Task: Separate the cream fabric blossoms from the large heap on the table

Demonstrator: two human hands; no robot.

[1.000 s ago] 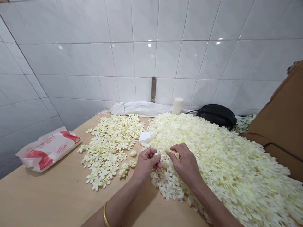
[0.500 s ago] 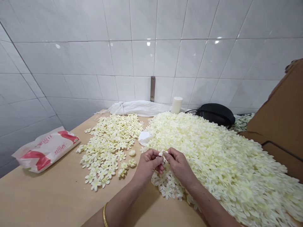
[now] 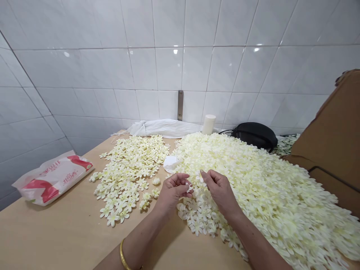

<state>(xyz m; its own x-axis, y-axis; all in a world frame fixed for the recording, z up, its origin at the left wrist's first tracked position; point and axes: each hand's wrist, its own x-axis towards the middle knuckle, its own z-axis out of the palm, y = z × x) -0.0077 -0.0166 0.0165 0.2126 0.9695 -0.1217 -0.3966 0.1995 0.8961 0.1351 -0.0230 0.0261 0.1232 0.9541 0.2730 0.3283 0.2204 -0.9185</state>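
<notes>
Left hand (image 3: 172,192) pinches a small white piece (image 3: 189,186); right hand (image 3: 221,188) sits just beside, fingertips apart from it.
I log the piece between left thumb and fingers, in front of the large flower heap (image 3: 270,187) at its near left edge. Right thumb and index finger are drawn narrow; I cannot tell whether they grip anything against the heap behind. On the table (image 3: 50,234) I see a smaller flower pile (image 3: 132,159), clusters (image 3: 144,204) near the left hand, white paper (image 3: 170,164) between pile and heap, and a bag (image 3: 57,176) farther left.
</notes>
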